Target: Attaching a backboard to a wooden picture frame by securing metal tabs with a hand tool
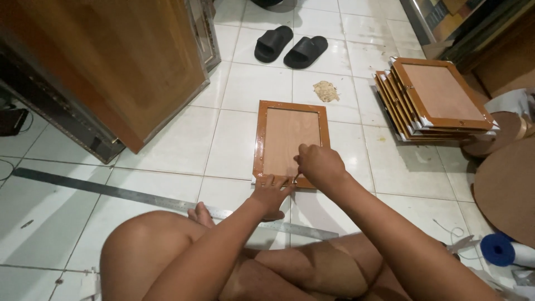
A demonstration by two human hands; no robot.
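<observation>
A brown picture frame (291,142) lies face down on the white tiled floor (178,146), straight in front of the seated person. The left hand (271,193) presses flat on the frame's near edge, fingers spread and holding nothing. The right hand (319,165) rests on the near right corner with its fingers curled in; whether they pinch anything, I cannot tell. A long metal ruler (139,195) lies across the floor just behind the hands. A stack of frames (434,100) sits off to the right, and black sandals (290,48) further away.

Bare tiles ring the picture frame (291,142); wooden cabinet (111,67) blocks upper left, stacked frames (434,100) right, ruler (167,202) below.
</observation>
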